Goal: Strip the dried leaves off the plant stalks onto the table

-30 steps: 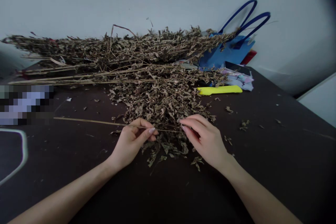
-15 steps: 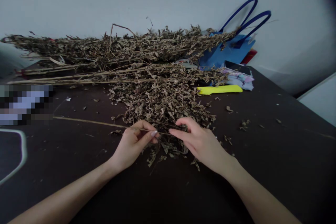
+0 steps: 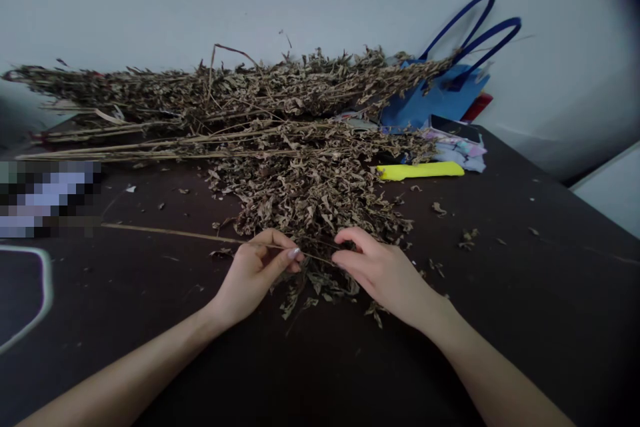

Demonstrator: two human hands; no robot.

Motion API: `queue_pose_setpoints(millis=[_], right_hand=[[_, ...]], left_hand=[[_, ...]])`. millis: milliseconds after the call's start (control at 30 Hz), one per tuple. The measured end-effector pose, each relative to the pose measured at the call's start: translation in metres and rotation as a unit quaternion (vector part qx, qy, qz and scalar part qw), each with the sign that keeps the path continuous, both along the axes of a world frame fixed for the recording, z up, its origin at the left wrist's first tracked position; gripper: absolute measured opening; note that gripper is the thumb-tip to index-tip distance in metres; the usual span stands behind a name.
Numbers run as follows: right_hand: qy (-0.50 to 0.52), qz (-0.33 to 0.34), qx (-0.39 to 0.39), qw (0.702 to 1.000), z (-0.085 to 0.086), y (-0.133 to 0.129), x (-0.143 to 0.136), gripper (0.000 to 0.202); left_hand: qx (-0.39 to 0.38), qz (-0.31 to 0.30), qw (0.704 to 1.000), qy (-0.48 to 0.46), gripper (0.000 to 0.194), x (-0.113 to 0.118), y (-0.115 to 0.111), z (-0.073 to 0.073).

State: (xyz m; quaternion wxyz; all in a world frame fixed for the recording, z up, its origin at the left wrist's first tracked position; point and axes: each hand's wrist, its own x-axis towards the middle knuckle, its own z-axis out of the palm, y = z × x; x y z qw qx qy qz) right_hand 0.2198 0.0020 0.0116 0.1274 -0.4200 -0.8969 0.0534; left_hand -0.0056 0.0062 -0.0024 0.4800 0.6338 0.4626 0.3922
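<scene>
My left hand [image 3: 260, 273] pinches a thin dried plant stem [image 3: 170, 232] between thumb and fingers. Its bare length runs out to the left, above the table. My right hand [image 3: 383, 270] is curled at the stem's right, leafy end, thumb against it and the index finger bent above; its other fingertips are hidden. Beneath and behind both hands lies a heap of crumpled dried leaves [image 3: 310, 200]. A few loose leaves [image 3: 325, 285] lie just below the hands.
Long bundles of dried stalks [image 3: 225, 90] lie along the wall. At the back right are a blue bag [image 3: 415, 103], a phone-like dark slab [image 3: 453, 128] on patterned cloth, and a yellow strip-like object [image 3: 423, 171]. A white curved edge [image 3: 46, 287] shows at left. Leaf scraps [image 3: 469, 237] dot the dark table.
My right hand has shifted slightly to the right along the stem, and its thumb is more bent. The left hand keeps its pinch in nearly the same place.
</scene>
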Motion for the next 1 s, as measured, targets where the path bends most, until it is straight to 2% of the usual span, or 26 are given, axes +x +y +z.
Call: queue_pose_setpoints(millis=[400,567,733,1000], right_hand=[[0.092,-0.04,0.029,0.994,-0.005,0.0,-0.003,0.018],[0.14,-0.078,0.057,0.985,-0.007,0.007,0.001,0.018],[0.128,-0.091,0.051,0.986,-0.003,0.01,0.005,0.022],[0.2,-0.044,0.081,0.975,0.011,0.002,0.008,0.024]], left_hand=[[0.088,-0.005,0.995,0.048,0.029,0.002,-0.003,0.001],[0.074,-0.009,0.996,0.046,0.029,0.002,-0.002,-0.001],[0.056,-0.007,0.998,0.039,0.029,0.001,0.0,-0.002],[0.04,0.0,0.998,0.039,0.027,0.0,0.002,-0.001]])
